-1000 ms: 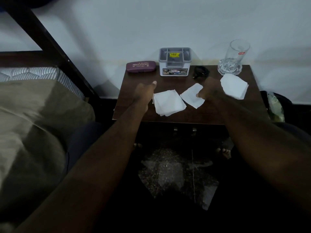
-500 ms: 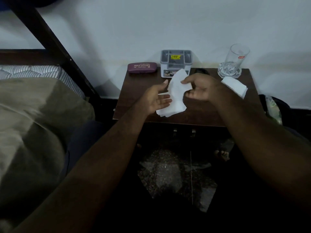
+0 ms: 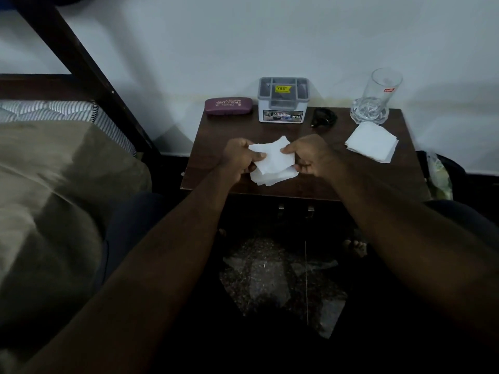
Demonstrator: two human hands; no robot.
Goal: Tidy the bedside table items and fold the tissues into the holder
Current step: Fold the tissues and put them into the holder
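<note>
1. An olive blanket (image 3: 54, 211) covers the bed on the left, with a striped mattress edge (image 3: 67, 112) showing above it.
2. The dark wooden bedside table (image 3: 337, 182) stands against the pale wall, right of the bed.
3. The left hand (image 3: 240, 157) and right hand (image 3: 310, 156) meet over the table's front middle, each pinching one side of a white tissue (image 3: 272, 155) between thumb and curled fingers.
4. Under that held sheet, more loose tissues (image 3: 272, 178) lie on the table near its front edge; in the dim light I cannot tell whether the held sheet touches them.
5. A second tissue stack (image 3: 372, 143) lies flat at the table's right, just in front of the glass.
6. The grey-and-white holder (image 3: 283, 99) stands upright at the back centre, well apart from the hands.
7. A clear drinking glass (image 3: 378, 95) stands at the back right corner.
8. A maroon spectacle case (image 3: 228, 106) lies just left of the holder.
9. A small black coiled cable (image 3: 324, 117) lies between holder and glass.
</note>
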